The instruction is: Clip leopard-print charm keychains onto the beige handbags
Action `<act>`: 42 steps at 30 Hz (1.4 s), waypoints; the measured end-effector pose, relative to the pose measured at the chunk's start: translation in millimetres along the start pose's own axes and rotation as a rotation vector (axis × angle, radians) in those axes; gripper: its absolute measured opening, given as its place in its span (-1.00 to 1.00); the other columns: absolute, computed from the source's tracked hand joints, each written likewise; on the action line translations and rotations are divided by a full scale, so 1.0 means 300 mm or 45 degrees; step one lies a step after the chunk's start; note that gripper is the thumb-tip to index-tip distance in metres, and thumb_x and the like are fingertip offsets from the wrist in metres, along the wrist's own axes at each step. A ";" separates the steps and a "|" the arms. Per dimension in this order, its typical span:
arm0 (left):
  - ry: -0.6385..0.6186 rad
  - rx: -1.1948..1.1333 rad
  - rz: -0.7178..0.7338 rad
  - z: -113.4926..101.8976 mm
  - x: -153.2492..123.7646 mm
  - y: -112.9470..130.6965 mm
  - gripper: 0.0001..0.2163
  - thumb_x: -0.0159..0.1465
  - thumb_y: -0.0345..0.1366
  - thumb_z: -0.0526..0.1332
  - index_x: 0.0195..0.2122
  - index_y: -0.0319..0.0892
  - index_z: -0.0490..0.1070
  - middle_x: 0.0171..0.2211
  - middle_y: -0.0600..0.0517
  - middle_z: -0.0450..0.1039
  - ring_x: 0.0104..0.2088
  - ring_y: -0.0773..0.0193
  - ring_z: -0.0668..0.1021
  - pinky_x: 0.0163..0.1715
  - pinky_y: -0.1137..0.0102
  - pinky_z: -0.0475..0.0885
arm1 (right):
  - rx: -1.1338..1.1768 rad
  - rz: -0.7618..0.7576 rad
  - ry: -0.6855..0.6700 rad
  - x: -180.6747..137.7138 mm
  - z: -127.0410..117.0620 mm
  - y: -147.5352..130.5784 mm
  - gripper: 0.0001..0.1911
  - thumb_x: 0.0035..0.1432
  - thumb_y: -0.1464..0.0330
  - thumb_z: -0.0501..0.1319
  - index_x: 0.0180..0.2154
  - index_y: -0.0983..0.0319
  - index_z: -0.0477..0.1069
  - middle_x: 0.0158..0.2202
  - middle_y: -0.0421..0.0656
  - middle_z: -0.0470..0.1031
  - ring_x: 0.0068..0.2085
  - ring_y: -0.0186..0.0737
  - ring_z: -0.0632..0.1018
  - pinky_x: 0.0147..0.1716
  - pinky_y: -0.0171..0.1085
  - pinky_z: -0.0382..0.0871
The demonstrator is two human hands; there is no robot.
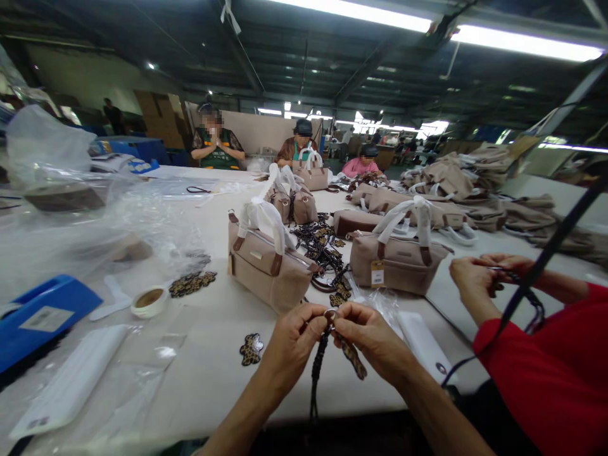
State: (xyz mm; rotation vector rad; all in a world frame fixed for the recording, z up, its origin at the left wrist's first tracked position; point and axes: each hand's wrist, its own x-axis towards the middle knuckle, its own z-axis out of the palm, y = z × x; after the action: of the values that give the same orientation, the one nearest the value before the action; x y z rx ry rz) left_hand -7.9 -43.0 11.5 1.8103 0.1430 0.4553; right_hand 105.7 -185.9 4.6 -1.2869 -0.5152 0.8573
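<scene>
Clock bearings taken from the metal ring (331, 312).

- Left hand (291, 342): fingertips pinched together at the metal ring, nine o'clock side.
- Right hand (375, 334): fingertips pinched together at the same ring, three o'clock side.
- Braided strap (318, 364), black: hanging below the ring, six o'clock.
- Leopard-print charm (353, 361): below the right hand, five o'clock; whether gripped, cannot tell.
- Loose leopard-print piece (251, 349), one: flat on the counter (204, 386), eight o'clock.
- Tan handbag (266, 263), white-wrapped handles: upright, ten o'clock.
- Tagged handbag (401, 263), tan, similarly wrapped: upright, two o'clock.
- Heap of black straps and leopard-print pieces (327, 252): between these handbags, twelve o'clock.
- Tape roll (149, 301), nine o'clock; blue dispenser (45, 323) farther out.
- Co-worker's red sleeve (536, 361): three o'clock.
</scene>
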 end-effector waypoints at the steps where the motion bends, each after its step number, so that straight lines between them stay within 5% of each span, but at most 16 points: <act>1: -0.007 -0.040 -0.049 -0.003 -0.006 0.002 -0.77 0.30 -0.14 0.14 -0.26 -0.15 0.52 -0.39 0.02 0.50 -0.35 0.27 0.48 -0.30 0.43 0.38 | -0.018 0.001 -0.002 -0.004 0.007 0.006 -0.71 -0.08 0.22 0.45 -0.44 0.25 0.44 -0.50 -0.21 0.48 -0.46 -0.33 0.44 -0.46 -0.34 0.23; 7: 0.015 -0.519 -0.361 -0.014 -0.044 -0.022 -0.71 0.19 -0.06 0.26 -0.41 -0.23 0.42 -0.52 0.07 0.40 -0.51 0.37 0.42 -0.47 0.48 0.36 | -0.045 -0.037 -0.105 -0.025 0.043 0.021 -0.67 0.10 0.12 0.31 -0.40 0.28 0.51 -0.46 -0.13 0.53 -0.41 -0.25 0.49 -0.36 -0.26 0.33; 11: 0.074 -0.621 -0.401 0.002 -0.055 -0.017 -0.68 0.15 -0.04 0.29 -0.40 -0.25 0.43 -0.51 0.05 0.41 -0.51 0.38 0.42 -0.48 0.48 0.39 | -0.102 -0.067 -0.105 -0.040 0.061 0.001 -0.71 0.01 0.13 0.37 -0.37 0.24 0.57 -0.41 -0.14 0.58 -0.32 -0.18 0.54 -0.23 -0.20 0.38; 25: 0.088 -0.672 -0.397 0.034 -0.071 0.007 -0.69 0.13 -0.06 0.32 -0.37 -0.25 0.45 -0.49 0.04 0.43 -0.51 0.36 0.43 -0.49 0.44 0.40 | -0.105 -0.099 -0.042 -0.064 0.044 0.020 -0.70 0.01 0.13 0.37 -0.39 0.25 0.54 -0.43 -0.17 0.54 -0.32 -0.20 0.49 -0.22 -0.22 0.32; 33: 0.096 -0.431 -0.250 -0.004 -0.067 -0.007 -0.73 0.19 -0.09 0.26 -0.34 -0.24 0.49 -0.43 0.02 0.48 -0.39 0.32 0.43 -0.33 0.44 0.33 | 0.033 -0.086 -0.118 -0.060 0.061 0.017 -0.79 0.10 0.22 0.30 -0.37 0.25 0.51 -0.33 -0.15 0.54 -0.23 -0.18 0.47 -0.12 -0.21 0.27; 42: 0.140 -0.529 -0.432 -0.032 -0.058 0.001 -0.71 0.05 -0.13 0.37 -0.36 -0.26 0.46 -0.52 0.06 0.45 -0.53 0.38 0.43 -0.50 0.48 0.36 | 0.039 -0.064 -0.166 -0.020 0.099 0.023 -0.81 0.09 0.28 0.30 -0.47 0.27 0.47 -0.45 -0.20 0.48 -0.36 -0.30 0.41 -0.26 -0.29 0.22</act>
State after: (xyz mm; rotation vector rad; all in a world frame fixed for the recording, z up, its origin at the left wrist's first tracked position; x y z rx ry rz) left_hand -27.3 -40.2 9.8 1.3216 0.3954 0.3135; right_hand 77.8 -172.1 5.7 -1.1904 -0.6329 0.9074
